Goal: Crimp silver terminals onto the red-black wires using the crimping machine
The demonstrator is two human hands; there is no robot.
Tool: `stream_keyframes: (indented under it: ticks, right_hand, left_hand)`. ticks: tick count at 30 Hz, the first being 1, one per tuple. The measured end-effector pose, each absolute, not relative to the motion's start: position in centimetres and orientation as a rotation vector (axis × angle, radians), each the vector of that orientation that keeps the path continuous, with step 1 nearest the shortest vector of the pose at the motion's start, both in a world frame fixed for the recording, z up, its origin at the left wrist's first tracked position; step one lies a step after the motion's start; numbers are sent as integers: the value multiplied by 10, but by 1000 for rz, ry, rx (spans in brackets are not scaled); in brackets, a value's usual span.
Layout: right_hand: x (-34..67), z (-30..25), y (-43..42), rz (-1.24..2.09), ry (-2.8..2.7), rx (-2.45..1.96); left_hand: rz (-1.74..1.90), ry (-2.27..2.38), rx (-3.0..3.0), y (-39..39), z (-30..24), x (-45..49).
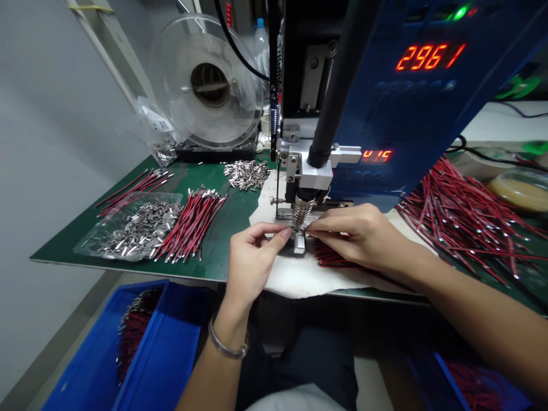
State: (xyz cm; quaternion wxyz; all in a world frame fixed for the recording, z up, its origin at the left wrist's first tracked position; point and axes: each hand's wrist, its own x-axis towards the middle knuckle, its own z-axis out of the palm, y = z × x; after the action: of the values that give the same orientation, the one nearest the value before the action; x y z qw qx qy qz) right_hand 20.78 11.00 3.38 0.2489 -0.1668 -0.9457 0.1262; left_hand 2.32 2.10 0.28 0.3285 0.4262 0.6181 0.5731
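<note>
My left hand (253, 257) is closed in a pinch at the left side of a small metal block (300, 244) under the machine's spring-loaded head (303, 208). Whatever sits between its thumb and index finger is too small to make out. From the right, my right hand (357, 234) pinches at the same block, its fingertips closed on a thin wire that is mostly hidden. Beneath this hand lies a bundle of red-and-black wires (331, 255) on a white sheet (285, 277).
A blue machine (385, 120) with red digits stands ahead. On the green table (214, 228) are wire bundles (190, 225), a bag of metal parts (141, 231) and loose metal pieces (246, 174). A wire heap (466, 217) lies right; a blue bin (98, 348) stands below left.
</note>
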Motion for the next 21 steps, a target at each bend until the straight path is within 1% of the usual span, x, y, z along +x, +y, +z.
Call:
stream_keyframes:
  ticks: [15,21]
  right_hand:
    - [206,33,109,332,-2483,-420]
    - [205,35,106,380,-2443,-454]
  left_hand:
    - [1526,1596,1111,21,4,23]
    - [1540,1569,1125,22,2,23]
